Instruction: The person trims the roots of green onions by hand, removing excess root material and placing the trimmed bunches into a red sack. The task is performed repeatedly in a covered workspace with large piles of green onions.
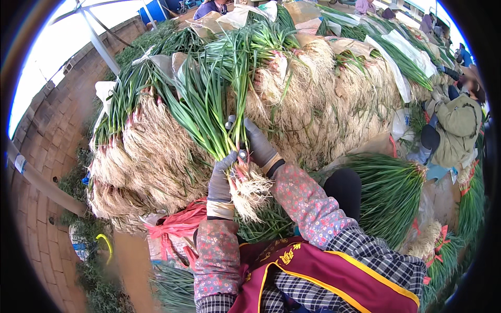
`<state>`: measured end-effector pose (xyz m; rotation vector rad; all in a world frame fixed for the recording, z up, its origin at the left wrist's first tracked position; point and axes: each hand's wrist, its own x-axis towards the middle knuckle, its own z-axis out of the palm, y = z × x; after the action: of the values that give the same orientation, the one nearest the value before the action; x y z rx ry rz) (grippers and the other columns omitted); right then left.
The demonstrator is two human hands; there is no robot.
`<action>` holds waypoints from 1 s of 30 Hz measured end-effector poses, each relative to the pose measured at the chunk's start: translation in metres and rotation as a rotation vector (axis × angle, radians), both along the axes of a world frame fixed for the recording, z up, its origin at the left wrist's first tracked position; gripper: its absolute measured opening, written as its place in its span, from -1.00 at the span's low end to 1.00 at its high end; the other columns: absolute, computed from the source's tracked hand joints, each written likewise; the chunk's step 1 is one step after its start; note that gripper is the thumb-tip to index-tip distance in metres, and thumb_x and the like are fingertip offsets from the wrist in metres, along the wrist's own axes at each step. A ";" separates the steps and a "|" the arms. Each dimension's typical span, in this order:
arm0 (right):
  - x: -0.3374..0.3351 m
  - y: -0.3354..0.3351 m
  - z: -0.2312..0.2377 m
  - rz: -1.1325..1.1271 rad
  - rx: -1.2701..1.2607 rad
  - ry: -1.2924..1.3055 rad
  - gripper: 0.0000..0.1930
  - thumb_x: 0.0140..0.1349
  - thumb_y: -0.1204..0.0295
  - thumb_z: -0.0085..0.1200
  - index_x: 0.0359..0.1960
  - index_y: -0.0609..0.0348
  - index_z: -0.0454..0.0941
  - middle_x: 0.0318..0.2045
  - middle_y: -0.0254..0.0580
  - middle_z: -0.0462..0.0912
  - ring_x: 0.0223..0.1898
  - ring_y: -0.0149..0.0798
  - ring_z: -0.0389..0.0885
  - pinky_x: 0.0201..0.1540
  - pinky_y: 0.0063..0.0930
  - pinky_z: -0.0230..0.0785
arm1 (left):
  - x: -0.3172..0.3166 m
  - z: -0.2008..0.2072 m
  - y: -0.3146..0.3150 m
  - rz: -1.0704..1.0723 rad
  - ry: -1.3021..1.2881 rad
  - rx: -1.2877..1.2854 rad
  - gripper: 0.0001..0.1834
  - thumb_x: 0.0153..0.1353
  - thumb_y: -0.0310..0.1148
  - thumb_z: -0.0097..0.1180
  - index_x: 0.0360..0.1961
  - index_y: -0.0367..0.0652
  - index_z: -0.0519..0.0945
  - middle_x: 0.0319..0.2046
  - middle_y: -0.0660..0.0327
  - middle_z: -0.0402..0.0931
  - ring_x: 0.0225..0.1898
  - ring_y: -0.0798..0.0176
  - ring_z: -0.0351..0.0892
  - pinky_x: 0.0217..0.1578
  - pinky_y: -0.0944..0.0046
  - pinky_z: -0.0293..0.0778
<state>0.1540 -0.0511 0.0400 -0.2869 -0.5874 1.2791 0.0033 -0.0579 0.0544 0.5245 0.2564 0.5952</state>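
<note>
In front of my chest I hold a small bunch of green garlic [216,117], with long flat leaves, reddish stem bases and pale tangled roots. My left hand [221,180], in a grey glove, is closed around the stems just above the roots. Also gloved in grey, my right hand [258,145] grips the same stems from the other side, slightly higher. The leaves point up and away; the roots hang down between my wrists. Right behind the bunch rises a big heap of green garlic [334,99], its roots facing me.
Red plastic ties [180,227] lie on a sack to the left of my left forearm. Tied green bundles [389,193] rest at my right. A person in an olive jacket [458,122] sits farther right. A metal pole [47,182] crosses the brick paving at left.
</note>
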 end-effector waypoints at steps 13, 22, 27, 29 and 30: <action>-0.004 -0.013 0.010 -0.036 -0.046 -0.086 -0.35 0.30 -0.15 -0.21 0.06 0.26 0.39 -0.43 -0.47 0.45 -0.58 -0.64 0.31 -0.58 -0.82 0.19 | 0.022 0.012 -0.025 -0.014 -0.143 -0.299 -0.81 0.28 -0.34 0.04 -0.14 -0.18 0.52 -0.37 0.27 0.56 -0.43 0.36 0.54 -0.37 0.39 0.51; 0.020 0.010 -0.024 -0.234 -0.469 -0.193 -0.64 0.34 0.07 -0.09 -0.38 0.10 0.52 -0.68 -0.49 0.37 -0.69 -0.57 0.24 -0.61 -0.68 0.08 | 0.024 -0.008 -0.028 0.011 -0.061 -0.192 -0.81 0.25 -0.34 0.07 -0.16 -0.18 0.51 -0.39 0.25 0.53 -0.41 0.34 0.52 -0.33 0.35 0.48; 0.054 -0.007 -0.043 -0.521 -0.529 -1.247 -0.64 0.29 0.12 -0.07 -0.40 0.17 0.58 -0.55 -0.28 0.58 -0.56 -0.25 0.46 -0.42 -0.36 0.31 | 0.005 0.024 -0.043 0.218 0.136 0.088 -0.82 0.29 -0.34 0.02 -0.16 -0.18 0.50 -0.43 0.26 0.48 -0.44 0.33 0.49 -0.43 0.34 0.46; 0.060 -0.058 -0.124 -0.214 -0.205 -1.910 -0.65 0.29 0.14 -0.08 -0.34 0.15 0.61 -0.43 -0.17 0.67 -0.41 -0.13 0.60 -0.29 -0.30 0.41 | 0.009 0.032 -0.042 0.174 0.036 0.054 -0.83 0.28 -0.36 0.04 -0.16 -0.18 0.50 -0.43 0.26 0.49 -0.43 0.32 0.51 -0.42 0.30 0.49; 0.062 -0.073 -0.141 -0.086 -0.090 -2.089 -0.67 0.28 0.16 -0.11 -0.30 0.12 0.62 -0.40 -0.14 0.68 -0.36 -0.11 0.62 -0.26 -0.29 0.42 | 0.010 0.027 -0.035 0.152 0.003 -0.011 -0.83 0.26 -0.40 0.06 -0.14 -0.18 0.51 -0.42 0.24 0.51 -0.42 0.30 0.54 -0.41 0.27 0.52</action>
<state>0.2165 -0.1244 -0.1006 -1.7418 -2.1675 0.4658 0.0133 -0.0932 0.0810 0.4978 0.3044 0.7399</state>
